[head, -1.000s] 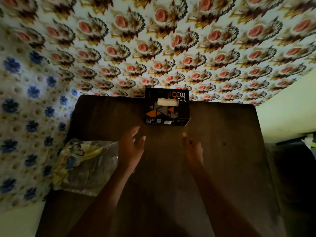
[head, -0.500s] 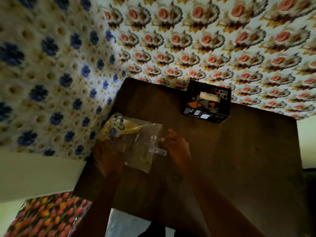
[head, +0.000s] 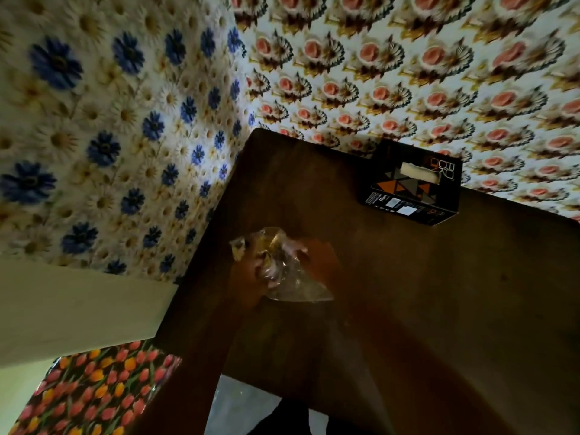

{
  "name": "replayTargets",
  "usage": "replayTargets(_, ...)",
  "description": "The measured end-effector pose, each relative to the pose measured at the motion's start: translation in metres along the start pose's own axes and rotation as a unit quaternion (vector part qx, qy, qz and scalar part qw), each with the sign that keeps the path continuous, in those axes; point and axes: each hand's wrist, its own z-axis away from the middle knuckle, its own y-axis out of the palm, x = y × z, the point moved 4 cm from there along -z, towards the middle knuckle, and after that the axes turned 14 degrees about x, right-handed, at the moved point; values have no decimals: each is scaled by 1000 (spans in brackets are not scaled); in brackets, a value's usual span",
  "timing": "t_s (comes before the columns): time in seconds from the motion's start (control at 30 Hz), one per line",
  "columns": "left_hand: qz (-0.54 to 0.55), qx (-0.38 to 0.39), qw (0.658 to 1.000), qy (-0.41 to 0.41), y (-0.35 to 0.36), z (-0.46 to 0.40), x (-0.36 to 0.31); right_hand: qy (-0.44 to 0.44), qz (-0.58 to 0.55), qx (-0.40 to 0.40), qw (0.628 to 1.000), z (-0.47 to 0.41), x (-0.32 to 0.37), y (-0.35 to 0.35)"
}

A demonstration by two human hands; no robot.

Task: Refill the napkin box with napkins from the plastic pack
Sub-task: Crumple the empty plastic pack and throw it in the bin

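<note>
A black napkin box [head: 414,183] with orange and grey triangles stands at the far edge of the dark wooden table [head: 439,293]; a white napkin [head: 419,173] shows in its top slot. The clear plastic pack [head: 282,265], crumpled and with yellow print, is bunched up over the table's middle left. My left hand [head: 248,277] grips its left side, and my right hand [head: 320,262] holds its right side. The pack looks nearly flat; I cannot tell whether napkins are inside.
Flowered walls close in the table at the left and back. A tulip-patterned surface [head: 94,394] lies at the lower left beside the table's near corner. Bare tabletop stretches to the right of my hands and in front of the box.
Both hands went from hovering empty before the box to the plastic pack at the left, took hold of it and crumpled it together. The view swung left.
</note>
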Motion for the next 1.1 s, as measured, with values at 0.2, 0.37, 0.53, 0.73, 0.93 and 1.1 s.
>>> replayTargets(0.2, -195, -127, 969, -82, 14, -4, -3, -49, 91, 60, 993, 18, 17, 8)
replayTargets(0.37, -206, -136, 960, 135, 20, -14, -7, -67, 39, 47, 996, 28, 3, 12)
replayTargets(0.53, -279, -49, 955, 85, 24, -32, -6, -73, 8, -7, 997, 35, -7, 8)
replayTargets(0.73, -269, -117, 952, 89, 27, -29, -15, -32, -55, -265, 962, 88, -43, 15)
replayTargets(0.93, -258, -122, 956, 74, 41, -22, -27, 11, -265, -146, 953, 119, -59, 67)
replayTargets(1.1, -180, -40, 981, 63, 57, -7, -40, 101, -369, -149, 912, 90, -75, 73)
